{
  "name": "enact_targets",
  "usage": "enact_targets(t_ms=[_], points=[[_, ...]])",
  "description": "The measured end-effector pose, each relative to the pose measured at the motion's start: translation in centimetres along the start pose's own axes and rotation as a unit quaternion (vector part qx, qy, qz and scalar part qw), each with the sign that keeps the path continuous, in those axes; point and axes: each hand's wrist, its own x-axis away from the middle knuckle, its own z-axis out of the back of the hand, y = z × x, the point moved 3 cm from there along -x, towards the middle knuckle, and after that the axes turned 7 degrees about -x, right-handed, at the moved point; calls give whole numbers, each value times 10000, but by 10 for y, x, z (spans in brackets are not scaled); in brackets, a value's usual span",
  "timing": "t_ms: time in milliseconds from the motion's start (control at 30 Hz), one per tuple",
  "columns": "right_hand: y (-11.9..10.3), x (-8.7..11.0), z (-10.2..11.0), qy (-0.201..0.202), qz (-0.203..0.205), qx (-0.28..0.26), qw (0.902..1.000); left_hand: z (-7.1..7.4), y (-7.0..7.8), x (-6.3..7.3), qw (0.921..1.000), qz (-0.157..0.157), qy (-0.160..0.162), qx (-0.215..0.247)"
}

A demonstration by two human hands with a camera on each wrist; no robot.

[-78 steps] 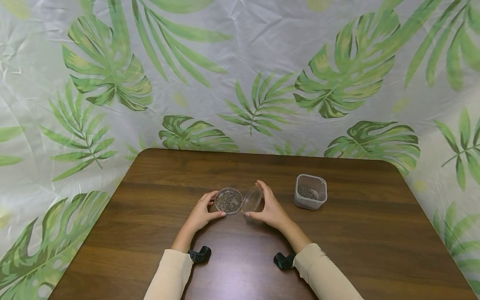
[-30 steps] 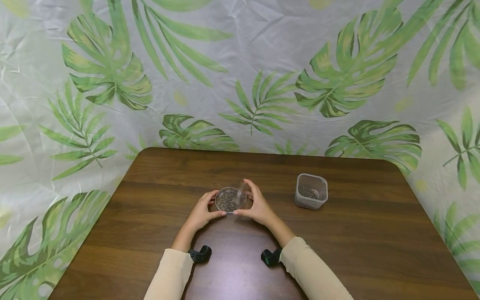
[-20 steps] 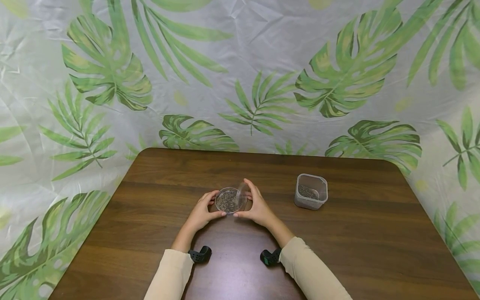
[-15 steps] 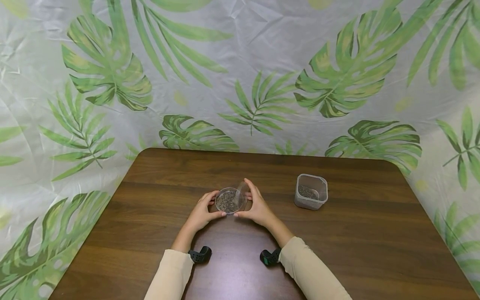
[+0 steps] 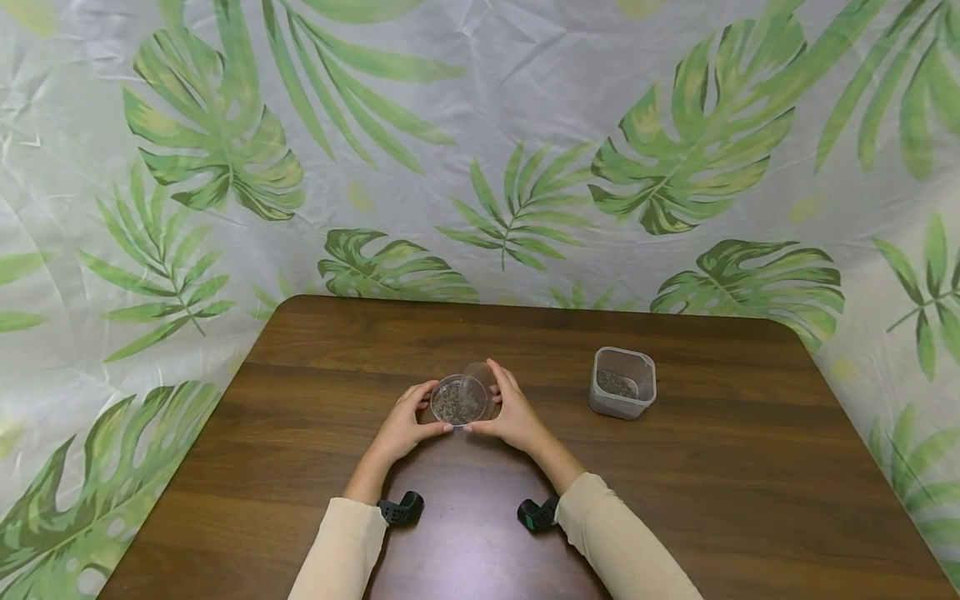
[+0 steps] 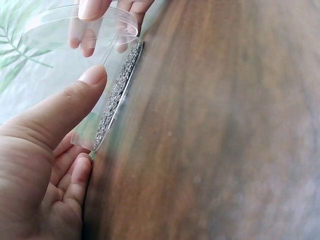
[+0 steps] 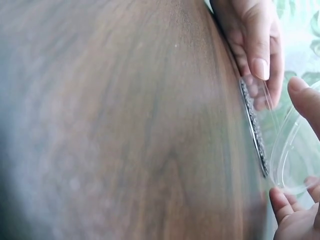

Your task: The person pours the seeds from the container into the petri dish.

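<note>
A round clear petri dish (image 5: 450,406) stands on the table, its bottom covered with grey-brown grains like soil. My left hand (image 5: 403,427) holds it by the left side, thumb at the near rim and fingers curled round the far side. My right hand (image 5: 515,418) grips the clear lid (image 5: 476,382) by its edge between thumb and fingers. The lid slants above the right part of the dish, its right side higher, as the left wrist view shows with the raised lid (image 6: 45,32) over the grain layer (image 6: 117,95). In the right wrist view the tilted lid (image 7: 286,155) is partly cut off.
To the right on the brown wooden table (image 5: 720,467) stands a square translucent plastic tub (image 5: 621,407) with dark grains at its bottom. Behind the table hangs a leaf-patterned cloth (image 5: 525,108). Dark wrist devices (image 5: 401,509) sit at both sleeve cuffs.
My right hand has moved left, bringing the lid from beside the dish to over its right part. Lately the lid has leaned further left, over the grains. My left hand and the dish stay put.
</note>
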Motion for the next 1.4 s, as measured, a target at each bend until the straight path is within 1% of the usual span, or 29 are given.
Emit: enact_targets(t_ms=[167,733,1000,1300,1400], points=[[-2,-1,-2,-42,-67,122,9999,0,-1,0,10000,41,-28,18],[-3,-4,-5,-115,9,474,9988,0,-1,-1,10000,84,-46,11],[-4,-5,-6,-165,124,801,9966,1,1,-1,9999,-147,-33,63],[-4,-5,-8,-319,28,879,9956,2,1,-1,9997,-181,-51,175],[-4,-5,-9,-353,20,882,9955,1,0,-1,9996,-137,-86,229]])
